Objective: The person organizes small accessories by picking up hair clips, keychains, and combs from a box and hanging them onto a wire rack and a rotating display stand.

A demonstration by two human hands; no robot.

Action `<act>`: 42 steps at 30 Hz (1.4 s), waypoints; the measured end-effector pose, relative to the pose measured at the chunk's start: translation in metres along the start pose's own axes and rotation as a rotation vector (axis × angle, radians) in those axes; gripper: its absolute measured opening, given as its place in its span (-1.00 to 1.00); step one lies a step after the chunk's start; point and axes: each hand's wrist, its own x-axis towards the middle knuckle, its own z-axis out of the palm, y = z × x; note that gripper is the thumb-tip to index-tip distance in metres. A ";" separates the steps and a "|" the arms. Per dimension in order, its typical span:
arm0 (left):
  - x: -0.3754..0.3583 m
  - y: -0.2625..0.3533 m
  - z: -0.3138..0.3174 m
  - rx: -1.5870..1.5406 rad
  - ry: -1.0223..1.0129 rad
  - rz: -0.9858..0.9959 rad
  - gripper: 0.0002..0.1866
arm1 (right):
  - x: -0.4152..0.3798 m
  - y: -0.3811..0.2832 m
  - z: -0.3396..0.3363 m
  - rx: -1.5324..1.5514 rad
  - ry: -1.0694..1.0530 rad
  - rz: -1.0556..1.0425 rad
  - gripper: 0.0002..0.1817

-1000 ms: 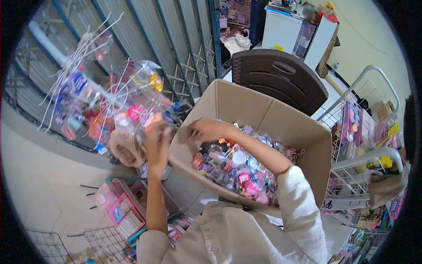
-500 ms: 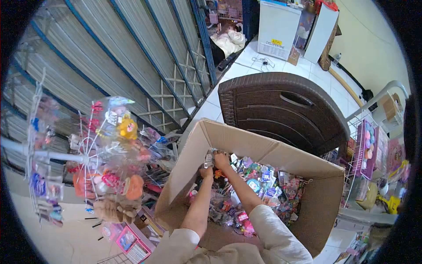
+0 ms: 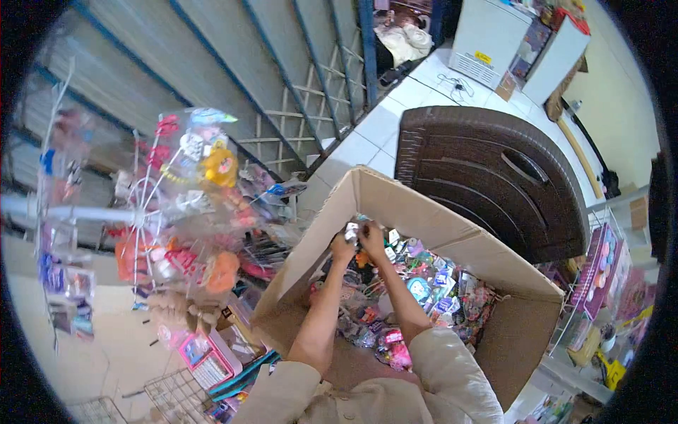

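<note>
Both of my hands are inside a large open cardboard box (image 3: 452, 220), near its far left corner. My left hand (image 3: 343, 249) is closed around a small packet with a white tag (image 3: 351, 231). My right hand (image 3: 372, 242) is right beside it, fingers curled at the packet's other side; its fingertips are partly hidden. What the packet contains is too small to make out. Below and to the right of my hands lies a heap of small wrapped trinkets (image 3: 443, 283) in many colours. A pink packet (image 3: 399, 357) sits at the near side of the heap.
Behind the box stands a dark brown plastic chair (image 3: 487, 177). At the left is a white wire display rack (image 3: 143, 215) hung with packaged accessories. A metal folding gate (image 3: 233, 78) runs behind it. To the right, a purple basket (image 3: 593, 272) hangs on a shelf.
The view has shifted, so the box and chair appear moved. Both hands stay together at the far left corner of the box, still around the small tagged packet.
</note>
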 end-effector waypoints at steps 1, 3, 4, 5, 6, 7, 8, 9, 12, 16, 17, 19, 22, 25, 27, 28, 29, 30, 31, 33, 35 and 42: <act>-0.007 0.023 -0.016 0.056 -0.032 0.152 -0.77 | -0.002 -0.012 -0.010 0.034 0.046 -0.072 -0.82; -0.006 0.042 -0.035 0.204 -0.210 0.348 -0.76 | -0.006 -0.033 -0.028 0.099 0.117 -0.176 -0.82; -0.006 0.053 -0.047 0.291 -0.357 0.391 -0.75 | -0.009 -0.048 -0.036 0.128 0.144 -0.210 -0.82; -0.008 0.064 -0.059 0.344 -0.531 0.443 -0.74 | -0.015 -0.063 -0.049 0.105 0.066 -0.114 -0.82; -0.030 0.098 -0.086 0.332 -0.631 0.322 -0.73 | -0.021 -0.091 -0.065 0.078 -0.011 -0.021 -0.83; -0.035 0.105 -0.095 0.397 -0.612 0.348 -0.72 | -0.023 -0.103 -0.070 0.081 0.065 -0.191 -0.82; -0.041 0.109 -0.104 0.461 -0.591 0.372 -0.72 | -0.028 -0.126 -0.078 0.148 0.086 -0.216 -0.81; -0.056 0.122 -0.125 0.453 -0.562 0.366 -0.72 | -0.030 -0.136 -0.083 0.169 0.095 -0.212 -0.80; -0.110 0.145 -0.183 0.390 -0.439 0.566 -0.70 | -0.044 -0.193 -0.102 0.245 0.070 -0.107 -0.77; -0.192 0.124 -0.252 -0.367 -0.275 0.566 -0.72 | -0.074 -0.290 -0.112 0.445 0.048 -0.327 -0.83; -0.226 0.121 -0.276 -0.699 -0.282 0.505 -0.72 | -0.088 -0.319 -0.113 0.469 0.009 -0.394 -0.83; -0.286 0.101 -0.315 -0.864 -0.184 0.443 -0.76 | -0.115 -0.363 -0.103 0.637 -0.202 -0.469 -0.83; -0.363 0.054 -0.341 -1.014 0.107 0.450 -0.78 | -0.168 -0.427 -0.077 0.893 -0.782 -0.500 -0.81; -0.431 0.004 -0.350 -1.040 0.347 0.421 -0.77 | -0.220 -0.468 -0.040 0.804 -1.146 -0.565 -0.81; -0.471 -0.024 -0.351 -0.897 0.471 0.328 -0.74 | -0.250 -0.489 -0.014 0.537 -1.240 -0.813 -0.83; -0.490 -0.039 -0.348 -0.902 0.522 0.321 -0.74 | -0.266 -0.493 0.005 0.509 -1.290 -0.878 -0.83; -0.504 -0.057 -0.343 -1.004 0.600 0.257 -0.73 | -0.285 -0.500 0.022 0.538 -1.456 -0.765 -0.83; -0.519 -0.076 -0.337 -1.106 0.675 0.194 -0.73 | -0.305 -0.505 0.037 0.558 -1.615 -0.644 -0.84; -0.533 -0.102 -0.331 -1.048 0.720 0.160 -0.75 | -0.323 -0.505 0.056 0.538 -1.667 -0.696 -0.82; -0.553 -0.148 -0.312 -1.032 0.913 0.099 -0.75 | -0.359 -0.497 0.098 0.502 -1.790 -0.726 -0.78; -0.575 -0.178 -0.293 -1.008 1.100 0.034 -0.76 | -0.400 -0.487 0.124 0.448 -1.898 -0.686 -0.74; -0.644 -0.238 -0.257 -1.032 1.368 -0.135 -0.76 | -0.543 -0.400 0.192 0.403 -1.926 -0.800 -0.78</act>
